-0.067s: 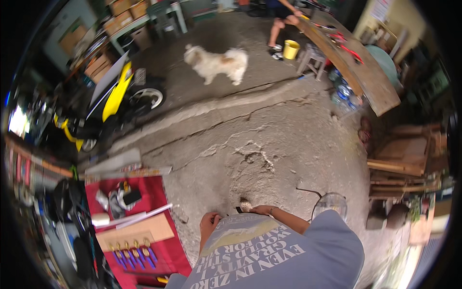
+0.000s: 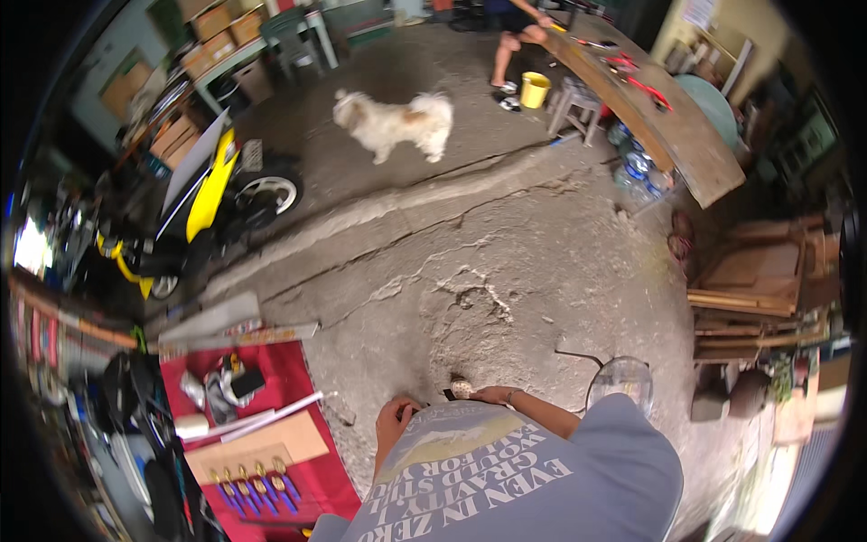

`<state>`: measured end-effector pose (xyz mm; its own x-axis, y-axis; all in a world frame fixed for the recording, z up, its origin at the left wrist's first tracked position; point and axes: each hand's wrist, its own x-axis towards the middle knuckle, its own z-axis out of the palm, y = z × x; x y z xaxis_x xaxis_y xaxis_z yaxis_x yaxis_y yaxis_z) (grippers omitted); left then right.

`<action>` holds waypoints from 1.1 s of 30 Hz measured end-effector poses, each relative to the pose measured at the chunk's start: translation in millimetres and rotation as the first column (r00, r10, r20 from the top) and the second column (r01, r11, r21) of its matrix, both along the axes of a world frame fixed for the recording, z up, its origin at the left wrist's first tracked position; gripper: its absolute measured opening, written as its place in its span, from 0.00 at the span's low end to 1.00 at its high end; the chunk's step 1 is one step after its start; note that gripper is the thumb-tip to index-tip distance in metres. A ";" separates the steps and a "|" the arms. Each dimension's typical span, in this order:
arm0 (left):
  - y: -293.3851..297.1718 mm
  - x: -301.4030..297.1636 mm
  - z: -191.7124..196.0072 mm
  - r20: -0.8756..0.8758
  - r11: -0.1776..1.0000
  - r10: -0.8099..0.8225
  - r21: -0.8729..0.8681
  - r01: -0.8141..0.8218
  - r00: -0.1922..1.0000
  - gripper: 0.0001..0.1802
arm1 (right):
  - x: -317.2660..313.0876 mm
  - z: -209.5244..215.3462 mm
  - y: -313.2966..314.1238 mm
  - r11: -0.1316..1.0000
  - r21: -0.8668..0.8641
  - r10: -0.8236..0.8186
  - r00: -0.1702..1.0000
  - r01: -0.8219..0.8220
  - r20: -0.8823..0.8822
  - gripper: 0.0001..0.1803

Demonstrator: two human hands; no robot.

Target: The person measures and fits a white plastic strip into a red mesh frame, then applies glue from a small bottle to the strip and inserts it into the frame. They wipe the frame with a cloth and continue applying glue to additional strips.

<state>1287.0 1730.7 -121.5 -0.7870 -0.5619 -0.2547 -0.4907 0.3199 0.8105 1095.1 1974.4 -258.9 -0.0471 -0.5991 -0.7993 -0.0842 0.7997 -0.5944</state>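
Just beyond the hem of my grey-blue shirt [image 2: 506, 452], my left hand [image 2: 395, 417] is closed with its fingers curled. What it holds, if anything, is too small to make out. To its right, my right hand [image 2: 492, 395] lies low in front of my body, its fingertips partly hidden by the shirt. A small pale, speckled, rounded thing [image 2: 461, 389] sits at those fingertips; its kind is unclear. Beside it shows a short black strip [image 2: 449, 395], between my two hands.
At left, a red cloth [image 2: 321, 443] bears several blue-handled tools [image 2: 257, 492], a wooden board [image 2: 302, 436] and white strips. A yellow motorbike [image 2: 212, 185], a white-and-tan dog [image 2: 397, 124] and a yellow bucket [image 2: 535, 90] stand farther off. Another person is by the wooden table [image 2: 677, 117].
The view has swung slightly, so the surroundings appear shifted a little left. My hands keep the same place and pose.
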 end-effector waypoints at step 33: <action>-315.3 -495.2 -113.4 0.433 0.911 -0.385 0.317 0.262 0.815 0.38 | -556.4 25.9 -347.3 0.982 -0.185 -0.108 0.880 0.023 -0.463 0.25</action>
<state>791.8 1415.4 -234.9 -0.6574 -0.1723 -0.7335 -0.7347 0.3629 0.5732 538.7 1627.1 -233.0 -0.4350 -0.7051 -0.5599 -0.3378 0.7043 -0.6244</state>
